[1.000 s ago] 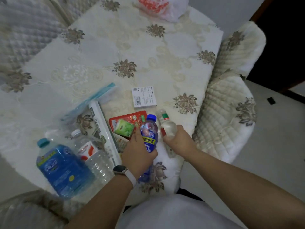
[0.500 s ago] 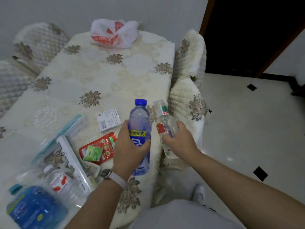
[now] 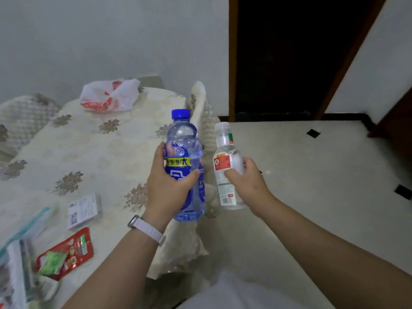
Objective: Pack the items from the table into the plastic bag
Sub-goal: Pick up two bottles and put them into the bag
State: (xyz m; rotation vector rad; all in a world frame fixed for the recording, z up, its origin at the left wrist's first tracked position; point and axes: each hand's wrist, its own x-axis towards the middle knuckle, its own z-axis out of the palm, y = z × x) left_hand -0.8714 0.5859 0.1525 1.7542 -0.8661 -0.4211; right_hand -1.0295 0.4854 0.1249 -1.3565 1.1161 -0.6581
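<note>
My left hand (image 3: 168,181) grips a blue drink bottle (image 3: 184,152) with a blue cap, held upright above the table's right edge. Beside it, my right hand (image 3: 247,181) grips a small clear bottle (image 3: 226,161) with a red label and a clear cap, also upright, over the floor. A white and red plastic bag (image 3: 109,95) lies crumpled at the far end of the table (image 3: 93,148). On the near left lie a white box (image 3: 84,209), a red snack packet (image 3: 69,248) with a green packet (image 3: 52,263) on it, and a clear zip bag (image 3: 24,221).
Quilted chairs stand at the table's right side (image 3: 200,101) and far left (image 3: 20,117). Pale floor tiles (image 3: 312,186) stretch to the right toward a dark doorway (image 3: 289,56). A boxed item (image 3: 15,270) shows at the lower left edge.
Both hands have lifted their bottles off the table and raised them upright. The view has tilted up, so the large bottles at the lower left have left the frame.
</note>
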